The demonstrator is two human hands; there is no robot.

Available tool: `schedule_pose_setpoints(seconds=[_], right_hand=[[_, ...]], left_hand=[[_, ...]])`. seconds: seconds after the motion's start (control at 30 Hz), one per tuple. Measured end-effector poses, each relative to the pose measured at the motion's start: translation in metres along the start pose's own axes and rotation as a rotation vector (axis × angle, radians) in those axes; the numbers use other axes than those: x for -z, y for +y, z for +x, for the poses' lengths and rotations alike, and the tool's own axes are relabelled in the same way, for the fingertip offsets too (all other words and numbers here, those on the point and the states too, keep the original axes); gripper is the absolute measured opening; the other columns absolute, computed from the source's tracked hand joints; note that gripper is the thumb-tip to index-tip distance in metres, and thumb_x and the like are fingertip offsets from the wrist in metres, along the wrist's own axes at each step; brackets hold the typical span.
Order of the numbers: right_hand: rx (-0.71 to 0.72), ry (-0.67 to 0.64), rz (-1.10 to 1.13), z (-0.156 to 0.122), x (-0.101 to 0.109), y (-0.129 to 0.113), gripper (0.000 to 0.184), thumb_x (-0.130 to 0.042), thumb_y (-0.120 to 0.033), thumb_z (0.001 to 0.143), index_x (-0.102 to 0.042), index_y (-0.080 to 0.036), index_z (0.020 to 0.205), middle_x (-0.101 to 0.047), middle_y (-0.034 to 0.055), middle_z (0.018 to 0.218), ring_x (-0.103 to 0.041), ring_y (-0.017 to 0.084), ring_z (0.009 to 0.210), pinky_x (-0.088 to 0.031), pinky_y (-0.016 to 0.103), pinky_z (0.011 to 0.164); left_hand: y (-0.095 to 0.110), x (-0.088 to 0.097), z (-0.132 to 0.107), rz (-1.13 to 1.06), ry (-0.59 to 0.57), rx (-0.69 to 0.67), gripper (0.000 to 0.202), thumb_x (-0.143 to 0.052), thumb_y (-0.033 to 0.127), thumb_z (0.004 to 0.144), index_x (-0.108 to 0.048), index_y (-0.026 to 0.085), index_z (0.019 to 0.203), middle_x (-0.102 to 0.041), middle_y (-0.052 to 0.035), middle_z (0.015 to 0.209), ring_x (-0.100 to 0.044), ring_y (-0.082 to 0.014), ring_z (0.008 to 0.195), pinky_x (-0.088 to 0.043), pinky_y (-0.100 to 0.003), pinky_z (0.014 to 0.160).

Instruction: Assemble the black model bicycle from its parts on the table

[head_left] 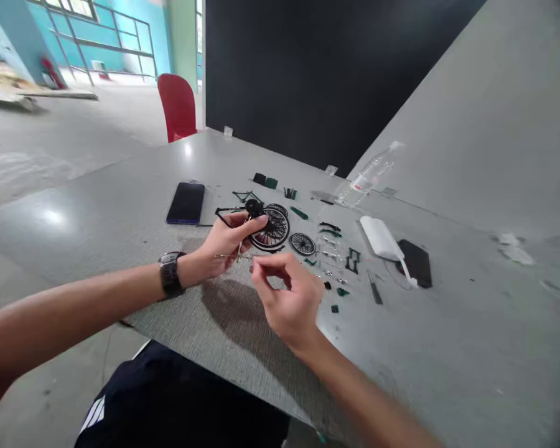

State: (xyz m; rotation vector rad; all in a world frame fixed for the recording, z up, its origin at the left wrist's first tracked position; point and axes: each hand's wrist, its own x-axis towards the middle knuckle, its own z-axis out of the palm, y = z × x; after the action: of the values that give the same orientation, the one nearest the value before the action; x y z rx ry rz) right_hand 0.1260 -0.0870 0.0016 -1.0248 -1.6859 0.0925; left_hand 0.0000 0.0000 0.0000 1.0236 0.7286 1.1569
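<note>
My left hand (pixel 224 244) grips a small black model bicycle (pixel 271 229), its spoked wheel standing out past my thumb and a dark frame part above my fingers. Thin silvery pieces (pixel 241 252) show beneath that hand; I cannot make out their shape. Just to the right, my right hand (pixel 292 295) is closed in a pinch near them, and whatever lies between its fingertips is too small to name. Beside the hands on the table are a loose spoked wheel (pixel 303 244), a row of thin metal parts (pixel 329 250) and a green frame piece (pixel 248 197).
The grey table (pixel 121 205) bears a phone (pixel 185 202), a screwdriver (pixel 374 290), a white device (pixel 381 238) on a dark flat object (pixel 416 262), a clear bottle (pixel 376 169) and small green parts (pixel 299 213). A black panel (pixel 317 74) rises behind. A red chair (pixel 176 107) stands beyond.
</note>
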Motion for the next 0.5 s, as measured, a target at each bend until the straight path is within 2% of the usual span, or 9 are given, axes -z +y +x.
schedule_pose_setpoints(seconds=[0.23, 0.3, 0.4, 0.5], right_hand=[[0.083, 0.019, -0.083, 0.0019, 0.0033, -0.0009, 0.013, -0.064, -0.011, 0.087, -0.064, -0.023, 0.089, -0.073, -0.0032, 0.073, -0.07, 0.01, 0.061, -0.057, 0.022, 0.061], [0.141, 0.016, -0.118, 0.0019, 0.0041, -0.001, 0.015, -0.064, -0.01, 0.087, -0.064, -0.024, 0.091, -0.073, -0.0025, 0.074, -0.07, 0.011, 0.064, -0.058, 0.022, 0.063], [0.274, -0.049, -0.148, 0.0017, 0.0069, -0.0003, 0.019, -0.065, -0.008, 0.086, -0.065, -0.025, 0.095, -0.077, -0.0004, 0.084, -0.074, 0.013, 0.076, -0.06, 0.024, 0.074], [0.346, -0.122, -0.143, 0.0009, 0.0096, 0.0007, 0.02, -0.068, -0.01, 0.085, -0.067, -0.026, 0.096, -0.079, -0.0013, 0.09, -0.075, 0.013, 0.081, -0.06, 0.023, 0.079]], left_hand=[[0.0023, -0.0045, -0.0031, 0.003, -0.014, -0.056, 0.051, -0.087, 0.043, 0.071, -0.043, 0.019, 0.059, -0.046, 0.0073, 0.054, -0.042, -0.0028, 0.041, -0.026, -0.018, 0.035], [0.0027, -0.0058, -0.0045, 0.012, -0.023, -0.075, 0.047, -0.086, 0.042, 0.072, -0.048, 0.018, 0.059, -0.049, 0.0062, 0.055, -0.048, -0.0044, 0.044, -0.026, -0.018, 0.036], [0.0032, -0.0085, -0.0071, 0.027, -0.034, -0.094, 0.033, -0.085, 0.04, 0.073, -0.062, 0.017, 0.068, -0.06, 0.0017, 0.063, -0.064, -0.0103, 0.057, -0.028, -0.019, 0.037], [0.0034, -0.0104, -0.009, 0.039, -0.03, -0.109, 0.028, -0.087, 0.037, 0.072, -0.067, 0.016, 0.073, -0.066, -0.0006, 0.068, -0.065, -0.0114, 0.06, -0.03, -0.019, 0.039]])
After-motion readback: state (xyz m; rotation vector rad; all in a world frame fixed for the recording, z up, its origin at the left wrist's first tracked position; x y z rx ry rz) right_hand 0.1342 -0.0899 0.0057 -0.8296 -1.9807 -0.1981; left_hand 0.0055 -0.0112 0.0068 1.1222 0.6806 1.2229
